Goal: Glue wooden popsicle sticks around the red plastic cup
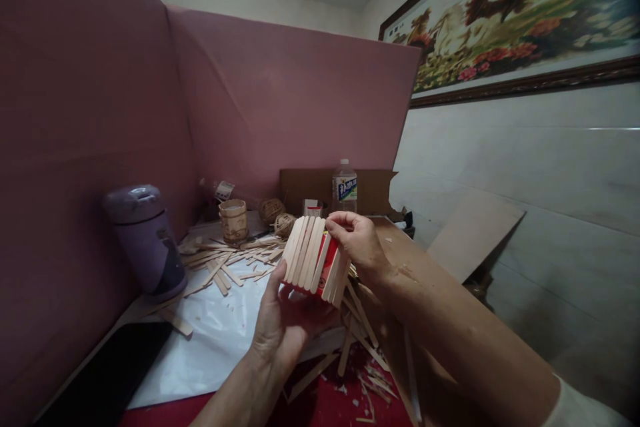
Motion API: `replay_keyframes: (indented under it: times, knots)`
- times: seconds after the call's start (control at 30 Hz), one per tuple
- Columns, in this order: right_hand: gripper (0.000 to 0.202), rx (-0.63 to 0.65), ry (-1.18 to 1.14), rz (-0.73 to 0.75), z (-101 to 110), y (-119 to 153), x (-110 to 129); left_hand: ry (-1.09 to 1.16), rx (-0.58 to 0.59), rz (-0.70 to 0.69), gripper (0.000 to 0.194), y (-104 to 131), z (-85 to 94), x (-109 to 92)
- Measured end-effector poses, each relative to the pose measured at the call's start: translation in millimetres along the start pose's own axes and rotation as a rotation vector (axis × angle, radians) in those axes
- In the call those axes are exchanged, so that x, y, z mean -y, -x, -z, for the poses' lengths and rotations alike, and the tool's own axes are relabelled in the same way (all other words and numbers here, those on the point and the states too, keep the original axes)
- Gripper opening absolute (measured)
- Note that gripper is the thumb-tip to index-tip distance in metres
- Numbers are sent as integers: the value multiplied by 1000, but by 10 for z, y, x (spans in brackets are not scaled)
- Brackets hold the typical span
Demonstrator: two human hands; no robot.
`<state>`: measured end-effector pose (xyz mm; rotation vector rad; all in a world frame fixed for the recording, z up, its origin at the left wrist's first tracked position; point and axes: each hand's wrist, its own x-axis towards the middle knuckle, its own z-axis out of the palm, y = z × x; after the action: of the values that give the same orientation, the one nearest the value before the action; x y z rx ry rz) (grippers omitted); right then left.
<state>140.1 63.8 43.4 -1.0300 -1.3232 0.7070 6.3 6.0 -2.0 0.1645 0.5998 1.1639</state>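
A red container point(329, 260) with pale wooden sticks point(303, 252) standing side by side around it is tilted in front of me. My left hand point(283, 320) holds it from below and from the left, thumb on its side. A strip of red surface shows between the sticks on its right part. My right hand point(357, 240) is at the top right edge, with thumb and index finger pinched near the top of a stick beside that red strip. Whether the fingertips grip the stick or the rim is hard to make out.
Loose sticks point(220, 273) lie on the white sheet point(215, 340), others below my hands. A purple tumbler point(147, 240) stands left. Behind are a stick-covered cup point(233, 221), twine balls point(271, 211) and a bottle point(345, 190). A dark flat object point(107, 373) lies front left.
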Motion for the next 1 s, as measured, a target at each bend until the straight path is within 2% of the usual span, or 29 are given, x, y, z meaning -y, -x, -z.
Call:
replay_keyframes:
  times: [0.33, 0.5, 0.57, 0.63, 0.73, 0.83, 1.0]
  knots:
    - [24, -114, 80, 43, -74, -11, -72, 0, -11, -11, 37, -1, 7, 14]
    - [24, -167, 169, 137, -39, 23, -41, 8, 1, -16, 39, -9, 12, 9]
    - [21, -168, 242, 248, 14, 110, 2, 17, -9, -21, 39, -8, 8, 1]
    - [20, -120, 388, 408, 80, 240, 46, 29, -8, -22, 39, -6, 6, -10]
    - [39, 30, 625, 573, 167, 443, 96, 41, 35, -14, 42, -1, 10, -24]
    - [59, 152, 770, 621, 208, 565, 120, 47, 51, -13, 43, 5, 14, -26]
    - [67, 220, 877, 613, 191, 605, 119, 47, 40, -28, 42, 12, 15, -23]
